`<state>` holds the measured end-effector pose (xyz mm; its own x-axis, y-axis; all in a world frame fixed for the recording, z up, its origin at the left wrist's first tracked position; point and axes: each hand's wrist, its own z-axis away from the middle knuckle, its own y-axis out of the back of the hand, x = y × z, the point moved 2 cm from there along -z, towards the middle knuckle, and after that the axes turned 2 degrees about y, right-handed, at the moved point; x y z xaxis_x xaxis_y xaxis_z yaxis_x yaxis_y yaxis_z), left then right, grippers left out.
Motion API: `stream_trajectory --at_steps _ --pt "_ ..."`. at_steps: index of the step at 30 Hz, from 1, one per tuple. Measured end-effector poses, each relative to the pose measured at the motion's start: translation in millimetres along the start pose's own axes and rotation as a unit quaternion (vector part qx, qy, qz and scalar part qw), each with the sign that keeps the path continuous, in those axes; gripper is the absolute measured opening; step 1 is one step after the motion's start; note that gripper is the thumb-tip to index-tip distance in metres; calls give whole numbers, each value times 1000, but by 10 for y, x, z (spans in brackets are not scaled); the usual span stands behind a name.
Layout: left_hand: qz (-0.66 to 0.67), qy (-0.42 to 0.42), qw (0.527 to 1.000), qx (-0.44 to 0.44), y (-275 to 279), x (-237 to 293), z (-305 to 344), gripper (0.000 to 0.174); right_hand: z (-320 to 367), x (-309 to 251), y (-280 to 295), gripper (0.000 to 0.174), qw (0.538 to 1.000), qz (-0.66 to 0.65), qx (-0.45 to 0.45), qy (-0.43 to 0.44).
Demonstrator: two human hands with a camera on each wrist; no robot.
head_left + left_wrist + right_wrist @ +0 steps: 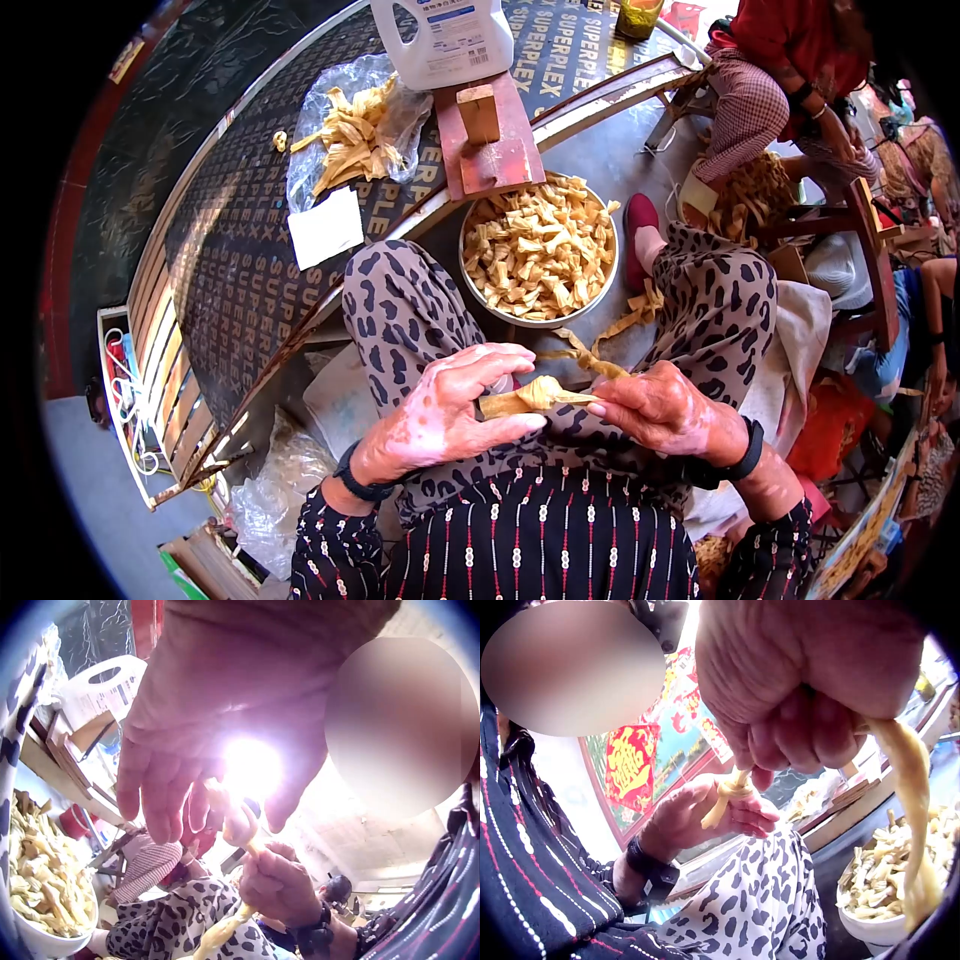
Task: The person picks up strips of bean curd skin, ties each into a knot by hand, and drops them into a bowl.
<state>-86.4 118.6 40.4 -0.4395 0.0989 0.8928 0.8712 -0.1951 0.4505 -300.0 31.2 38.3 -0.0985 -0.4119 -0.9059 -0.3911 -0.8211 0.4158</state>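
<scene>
1. Yellow, seen in a knotted strip between both hands, above leopard-print trousers.
2. Grips the narrow end of the knotted strip with the right hand, fingers curled, thumb close to the knot.
3. Spreads the fingers and thumb of the left hand loosely around the knotted strip's wider end, not clenched.
4. Trails a longer loose strip from the right hand as well.
5. Near the knees, holds many knotted pieces in a round basin.
6. Beyond, includes a red board with a wooden block, a white jug and a plastic bag bearing more strips.
</scene>
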Motion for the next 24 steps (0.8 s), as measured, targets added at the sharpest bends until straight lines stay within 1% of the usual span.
stream_trajectory --at_steps 2,4,5,6,8,12,14,15,16,18,20,22,23,24 --pt "13 5 1000 14 -93 -5 -24 43 -16 -1 3 11 1000 8 1 -4" --pt "-23 -2 999 34 -172 3 -47 36 -25 -4 7 12 1000 10 4 -2" --pt "-16 -3 998 59 -210 -2 -58 29 -28 -3 9 14 1000 12 8 -1" --pt "-16 -2 998 59 -221 1 -72 29 -27 7 5 14 1000 12 8 -1" --pt "-51 -28 996 62 -226 16 -101 25 -27 29 -3 16 999 35 9 3" --pt "-67 -33 994 85 -276 15 -131 23 -36 20 -36 18 999 38 11 -1" --pt "-109 -43 989 88 -330 9 -151 23 -33 14 -48 19 999 49 8 13" --pt "-121 -73 984 112 -360 -14 -159 19 -25 9 -47 19 999 48 8 13" --pt "-121 -73 984 112 -365 -33 -149 19 -14 2 -45 19 998 63 -4 8" --pt "-121 -80 987 76 -368 -62 -115 12 6 9 -54 20 997 78 -16 3" --pt "-120 -94 985 83 -349 -72 -82 9 29 37 -65 19 999 38 -3 -1" --pt "-8 37 998 41 -341 -108 -34 11 17 31 -62 19 1000 19 -2 -12" --pt "92 122 988 23 -314 -99 -35 17 3 30 -55 19 1000 -1 -2 -22" --pt "166 123 978 -9 -268 -132 -27 26 -8 27 -50 19 1000 -1 -2 -22"
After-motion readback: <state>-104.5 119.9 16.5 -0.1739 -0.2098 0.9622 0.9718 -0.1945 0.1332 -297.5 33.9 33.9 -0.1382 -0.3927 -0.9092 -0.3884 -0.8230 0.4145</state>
